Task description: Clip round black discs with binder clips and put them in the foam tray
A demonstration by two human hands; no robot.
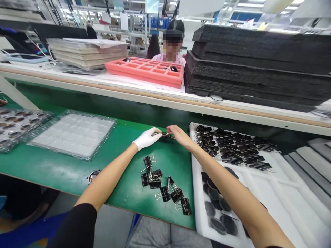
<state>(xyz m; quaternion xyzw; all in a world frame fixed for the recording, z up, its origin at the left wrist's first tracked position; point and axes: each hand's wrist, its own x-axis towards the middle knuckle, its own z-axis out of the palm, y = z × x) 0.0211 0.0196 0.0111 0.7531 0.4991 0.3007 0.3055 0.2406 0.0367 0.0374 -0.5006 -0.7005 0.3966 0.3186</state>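
My left hand (146,138), in a white glove, and my bare right hand (179,135) meet over the green table (64,168), both pinched on one small black binder clip (165,135) held between them. Several loose black binder clips (165,186) with silver handles lie on the green surface just below my arms. To the right, a white foam tray (284,196) carries a heap of black clips (232,146) at its far end and several dark round discs (218,213) near me, partly hidden by my right forearm.
A clear plastic blister tray (73,134) lies at the left, another with dark round parts (15,125) at the far left. A raised shelf holds a red compartment tray (147,70), stacked black foam sheets (258,65) and stacked papers (86,51). A person sits behind it.
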